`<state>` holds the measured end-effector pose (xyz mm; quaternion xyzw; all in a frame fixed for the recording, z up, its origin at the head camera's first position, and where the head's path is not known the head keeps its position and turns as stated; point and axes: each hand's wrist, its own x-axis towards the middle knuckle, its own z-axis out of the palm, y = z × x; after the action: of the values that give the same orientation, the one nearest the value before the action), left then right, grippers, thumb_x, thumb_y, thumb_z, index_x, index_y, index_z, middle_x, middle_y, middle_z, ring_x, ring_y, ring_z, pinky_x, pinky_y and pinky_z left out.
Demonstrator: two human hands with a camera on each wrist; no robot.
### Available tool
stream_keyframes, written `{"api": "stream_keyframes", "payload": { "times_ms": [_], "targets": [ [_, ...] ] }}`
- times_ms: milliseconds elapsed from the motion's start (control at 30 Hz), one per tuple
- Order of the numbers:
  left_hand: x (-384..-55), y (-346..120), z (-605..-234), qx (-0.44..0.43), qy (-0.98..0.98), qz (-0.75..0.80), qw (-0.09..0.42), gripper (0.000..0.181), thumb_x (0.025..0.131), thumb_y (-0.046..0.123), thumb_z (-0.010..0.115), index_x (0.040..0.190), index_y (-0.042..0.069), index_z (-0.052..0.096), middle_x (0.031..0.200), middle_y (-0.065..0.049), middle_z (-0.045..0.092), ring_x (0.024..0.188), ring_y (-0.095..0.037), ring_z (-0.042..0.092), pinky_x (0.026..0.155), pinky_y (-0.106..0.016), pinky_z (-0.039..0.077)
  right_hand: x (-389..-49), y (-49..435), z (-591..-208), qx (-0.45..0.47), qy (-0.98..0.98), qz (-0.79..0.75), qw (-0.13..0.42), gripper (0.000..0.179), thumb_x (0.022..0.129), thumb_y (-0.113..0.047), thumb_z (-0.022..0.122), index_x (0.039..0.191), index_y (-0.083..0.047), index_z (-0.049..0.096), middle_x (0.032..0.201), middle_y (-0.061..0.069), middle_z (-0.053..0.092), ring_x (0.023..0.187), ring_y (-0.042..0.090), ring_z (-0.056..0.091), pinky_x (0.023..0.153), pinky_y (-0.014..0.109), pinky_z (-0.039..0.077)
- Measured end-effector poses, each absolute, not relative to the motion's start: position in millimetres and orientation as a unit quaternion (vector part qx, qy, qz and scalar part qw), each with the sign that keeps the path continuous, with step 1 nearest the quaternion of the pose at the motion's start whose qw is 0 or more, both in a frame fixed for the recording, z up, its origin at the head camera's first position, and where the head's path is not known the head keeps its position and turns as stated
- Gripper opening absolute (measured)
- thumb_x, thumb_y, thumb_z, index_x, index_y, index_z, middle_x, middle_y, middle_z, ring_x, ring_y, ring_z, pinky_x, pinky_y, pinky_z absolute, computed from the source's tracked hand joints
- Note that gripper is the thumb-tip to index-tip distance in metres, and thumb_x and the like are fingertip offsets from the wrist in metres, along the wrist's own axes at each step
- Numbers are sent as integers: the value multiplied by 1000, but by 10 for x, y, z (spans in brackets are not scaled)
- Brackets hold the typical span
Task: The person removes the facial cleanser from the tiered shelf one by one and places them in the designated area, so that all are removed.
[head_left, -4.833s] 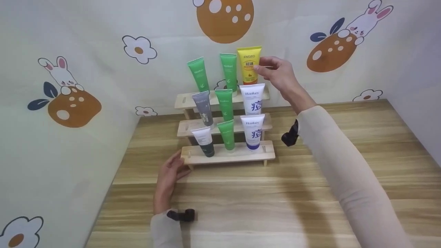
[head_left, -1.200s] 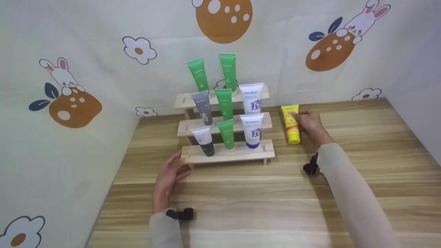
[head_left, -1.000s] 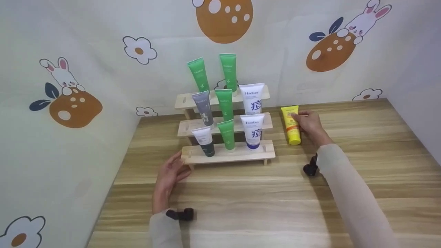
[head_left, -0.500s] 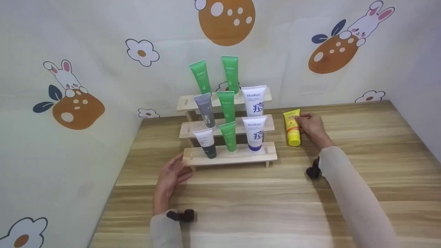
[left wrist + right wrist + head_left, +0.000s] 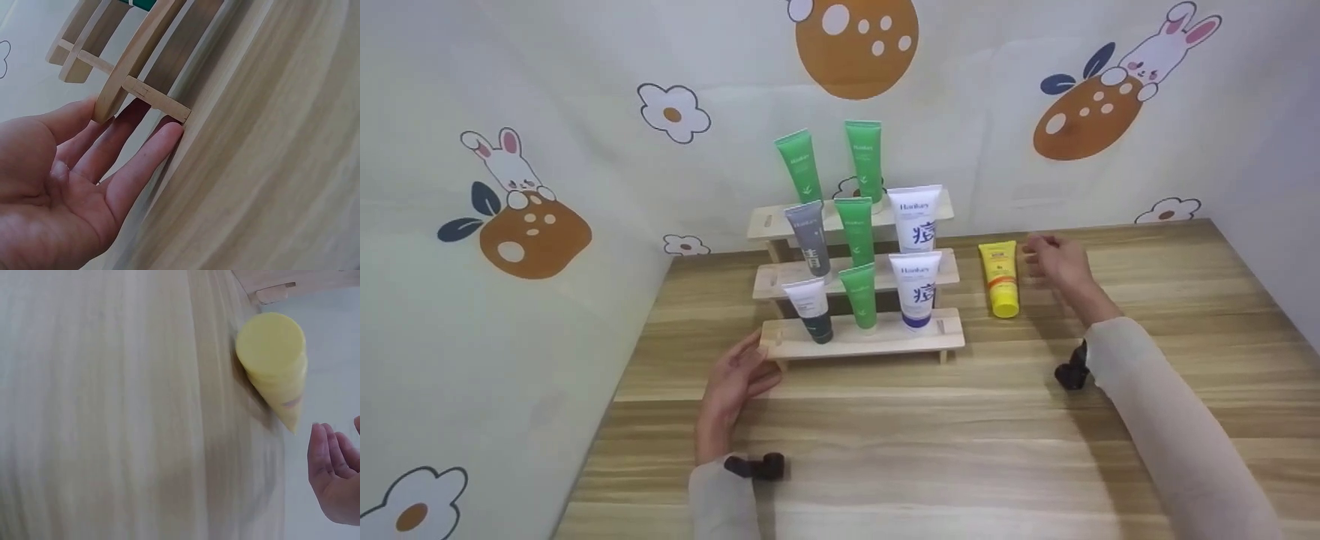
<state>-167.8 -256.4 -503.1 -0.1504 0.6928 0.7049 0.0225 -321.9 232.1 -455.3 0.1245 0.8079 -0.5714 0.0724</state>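
Observation:
A three-tier wooden display rack (image 5: pixel 855 345) stands on the table. My left hand (image 5: pixel 735 382) grips the left end of its lowest shelf; the left wrist view has the thumb at the shelf (image 5: pixel 115 93) end and the fingers beneath, by a leg. Lying on the table right of the rack is a yellow squeeze tube (image 5: pixel 1000 281), cap toward me. Just right of this tube my right hand (image 5: pixel 1061 266) is apart from it, fingers relaxed and holding nothing. In the right wrist view, the yellow tube (image 5: pixel 273 354) shows its round cap, with the hand (image 5: pixel 334 472) off its far end.
Two green tubes (image 5: pixel 864 161) stand on the top shelf's left and middle. The middle shelf bears grey (image 5: pixel 808 236), green and white tubes; the lowest bears white-and-dark-green (image 5: pixel 810 311), green and white-and-blue (image 5: pixel 916 292) ones. A patterned wall covering (image 5: pixel 750 67) rises behind.
The yellow tube has come from the top shelf's right end down onto the table. My right hand has let go of it and drawn off rightward. The left hand keeps its place.

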Motion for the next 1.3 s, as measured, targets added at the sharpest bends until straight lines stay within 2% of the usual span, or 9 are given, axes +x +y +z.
{"api": "stream_keyframes", "payload": {
  "times_ms": [267, 467, 600, 800, 900, 1100, 1300],
  "targets": [
    [-1680, -2579, -5040, -153, 686, 711, 24, 49, 102, 12, 57, 149, 6, 46, 134, -28, 61, 100, -27, 73, 82, -37, 66, -3140, 2317, -4269, 58, 808, -585, 36, 56, 106, -44, 43, 144, -3, 47, 138, 16, 58, 110, 14, 62, 84, 20, 62],
    [-1687, -2584, -5045, -154, 687, 710, 24, 48, 102, 13, 58, 148, 8, 47, 137, -27, 60, 102, -26, 73, 83, -37, 65, -3095, 2202, -4001, 23, 805, -592, 34, 62, 100, -54, 51, 140, -7, 50, 132, 6, 60, 108, 8, 61, 84, 15, 60],
    [-1689, -2580, -5046, -152, 687, 710, 25, 48, 102, 13, 57, 148, 8, 47, 138, -28, 58, 103, -28, 72, 85, -38, 65, -3082, 2090, -3793, -11, 801, -598, 26, 61, 100, -54, 51, 140, -9, 51, 128, 0, 61, 106, 5, 59, 83, 13, 59],
    [-1663, -2572, -5051, -156, 687, 709, 35, 49, 102, 18, 59, 149, 11, 48, 138, -28, 59, 111, -33, 70, 90, -39, 64, -3040, 1893, -3531, -53, 799, -599, 18, 57, 101, -52, 51, 141, -12, 53, 132, 1, 61, 110, 7, 58, 88, 12, 57],
    [-1656, -2576, -5058, -161, 684, 710, 39, 48, 102, 19, 59, 148, 12, 48, 138, -27, 59, 113, -34, 69, 91, -40, 63, -3038, 1792, -3409, -68, 800, -595, 15, 58, 100, -53, 52, 141, -12, 53, 138, 4, 59, 113, 9, 57, 95, 16, 56],
    [-1660, -2586, -5045, -164, 689, 705, 37, 47, 102, 18, 59, 147, 14, 50, 136, -27, 60, 109, -32, 71, 89, -38, 64, -3109, 1588, -3110, -83, 809, -581, 28, 62, 97, -57, 54, 143, -15, 52, 146, 7, 54, 122, 14, 55, 112, 32, 51],
    [-1675, -2576, -5043, -144, 682, 716, 29, 48, 102, 13, 56, 149, 9, 46, 135, -27, 60, 103, -28, 72, 88, -39, 64, -3206, 1370, -2817, -98, 803, -586, 42, 63, 99, -55, 53, 146, -14, 49, 150, 10, 50, 133, 24, 49, 114, 38, 49]
  ]
}}
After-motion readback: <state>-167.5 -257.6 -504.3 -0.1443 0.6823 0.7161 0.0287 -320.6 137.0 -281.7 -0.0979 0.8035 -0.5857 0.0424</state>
